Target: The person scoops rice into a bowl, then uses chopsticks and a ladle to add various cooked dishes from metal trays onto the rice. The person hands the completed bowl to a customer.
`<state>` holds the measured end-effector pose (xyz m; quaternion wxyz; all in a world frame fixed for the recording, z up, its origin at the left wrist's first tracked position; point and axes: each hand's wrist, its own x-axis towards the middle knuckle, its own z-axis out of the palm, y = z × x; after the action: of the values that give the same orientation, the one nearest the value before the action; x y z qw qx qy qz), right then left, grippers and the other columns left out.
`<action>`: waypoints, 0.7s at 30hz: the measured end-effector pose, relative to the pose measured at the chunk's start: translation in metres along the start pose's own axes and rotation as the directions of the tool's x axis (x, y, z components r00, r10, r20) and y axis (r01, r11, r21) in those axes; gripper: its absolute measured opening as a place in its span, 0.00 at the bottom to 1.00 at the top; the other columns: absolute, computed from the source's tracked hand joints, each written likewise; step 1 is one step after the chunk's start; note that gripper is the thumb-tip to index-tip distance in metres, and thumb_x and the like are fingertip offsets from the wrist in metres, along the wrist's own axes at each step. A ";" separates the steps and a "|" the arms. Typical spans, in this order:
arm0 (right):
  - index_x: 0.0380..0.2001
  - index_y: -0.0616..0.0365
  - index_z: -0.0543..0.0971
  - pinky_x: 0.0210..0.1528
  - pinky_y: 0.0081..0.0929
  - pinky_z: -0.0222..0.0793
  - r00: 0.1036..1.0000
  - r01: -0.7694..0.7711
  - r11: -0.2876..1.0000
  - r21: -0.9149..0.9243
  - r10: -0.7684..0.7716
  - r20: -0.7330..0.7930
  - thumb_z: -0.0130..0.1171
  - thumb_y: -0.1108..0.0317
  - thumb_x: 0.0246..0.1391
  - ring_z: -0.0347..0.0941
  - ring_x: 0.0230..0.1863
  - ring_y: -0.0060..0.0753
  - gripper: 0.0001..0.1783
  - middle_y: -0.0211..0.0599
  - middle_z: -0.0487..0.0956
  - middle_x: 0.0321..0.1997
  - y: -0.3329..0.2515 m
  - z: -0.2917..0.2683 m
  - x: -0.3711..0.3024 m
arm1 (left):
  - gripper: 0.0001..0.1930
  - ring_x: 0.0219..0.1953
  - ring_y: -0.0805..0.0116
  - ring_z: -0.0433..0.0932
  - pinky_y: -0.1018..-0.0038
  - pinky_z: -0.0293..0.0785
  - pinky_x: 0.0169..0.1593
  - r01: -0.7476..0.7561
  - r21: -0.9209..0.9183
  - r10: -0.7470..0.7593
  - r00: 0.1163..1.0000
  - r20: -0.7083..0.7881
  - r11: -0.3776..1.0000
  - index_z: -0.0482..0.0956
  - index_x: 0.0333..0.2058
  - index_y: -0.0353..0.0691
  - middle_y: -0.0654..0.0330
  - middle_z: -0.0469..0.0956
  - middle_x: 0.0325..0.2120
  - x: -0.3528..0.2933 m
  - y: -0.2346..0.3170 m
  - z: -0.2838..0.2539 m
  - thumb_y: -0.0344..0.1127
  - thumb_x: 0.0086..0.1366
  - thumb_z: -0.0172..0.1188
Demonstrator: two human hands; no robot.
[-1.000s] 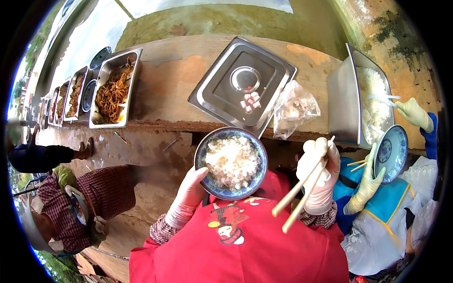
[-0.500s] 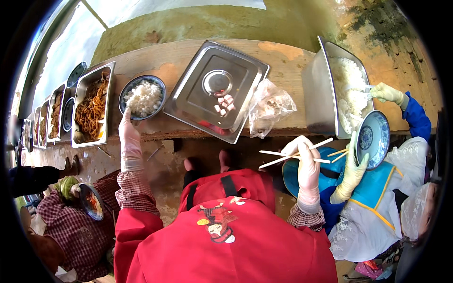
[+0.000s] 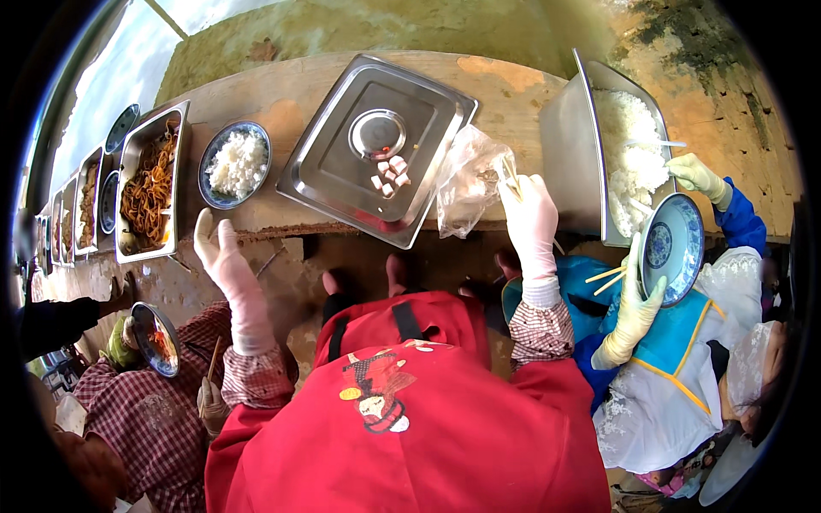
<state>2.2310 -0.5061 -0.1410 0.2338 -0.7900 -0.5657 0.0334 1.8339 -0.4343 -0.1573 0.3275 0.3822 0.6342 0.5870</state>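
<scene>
My left hand [image 3: 231,267], in a pale glove, hangs open at the table's front edge with its fingers curved apart. It is just below a blue-and-white bowl [image 3: 205,187] of white rice [image 3: 238,165], not touching it. My right hand [image 3: 532,224], also gloved, grips wooden chopsticks [image 3: 510,175] pointing away from me, beside a clear plastic bag [image 3: 466,192]. Whether the tips are inside the bag is unclear. The bag overlaps the corner of a steel pan lid [image 3: 329,115]. Several small pinkish-white cubes [image 3: 391,175] lie on the lid near its round handle recess.
A steel tray of noodles [image 3: 150,197] stands at the left, with more food trays [image 3: 88,205] beyond. At the right is a deep steel rice container [image 3: 569,162]. A co-worker there holds a bowl [image 3: 671,248] and a white utensil. Another person at lower left holds a bowl [image 3: 156,340].
My left hand has drawn back from the rice bowl and opened. My right hand has reached forward with the chopsticks to the plastic bag.
</scene>
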 end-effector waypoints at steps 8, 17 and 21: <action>0.29 0.65 0.74 0.39 0.30 0.67 0.977 0.122 0.912 0.392 -0.042 -0.207 0.58 0.70 0.54 0.71 0.33 0.40 0.08 0.43 0.73 0.32 -0.041 -0.034 0.009 | 0.27 0.34 0.52 0.77 0.63 0.75 0.35 -0.644 0.313 0.184 0.583 0.791 0.698 0.73 0.43 0.40 0.52 0.72 0.37 -0.116 0.040 0.138 0.50 0.49 0.69; 0.29 0.59 0.74 0.31 0.14 0.61 0.964 -0.048 0.581 0.813 0.241 -0.116 0.54 0.70 0.60 0.63 0.25 0.13 0.06 0.22 0.70 0.21 -0.050 -0.056 0.000 | 0.07 0.35 0.71 0.73 0.77 0.69 0.41 -0.034 0.125 -0.077 0.619 0.782 0.992 0.78 0.32 0.32 0.60 0.73 0.29 -0.109 0.024 0.149 0.30 0.56 0.57; 0.31 0.59 0.76 0.28 0.12 0.57 0.974 -0.061 0.630 0.774 0.207 -0.092 0.57 0.72 0.57 0.61 0.23 0.11 0.03 0.22 0.70 0.24 -0.060 -0.070 0.007 | 0.10 0.38 0.79 0.73 0.80 0.69 0.45 0.415 -0.048 -0.240 0.613 0.753 0.909 0.77 0.39 0.33 0.64 0.77 0.36 -0.092 0.062 0.114 0.32 0.62 0.54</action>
<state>2.2026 -0.5081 -0.0532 0.5911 -0.6559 -0.4153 0.2188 1.9842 -0.4561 -0.1093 0.6949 0.4230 0.4404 0.3798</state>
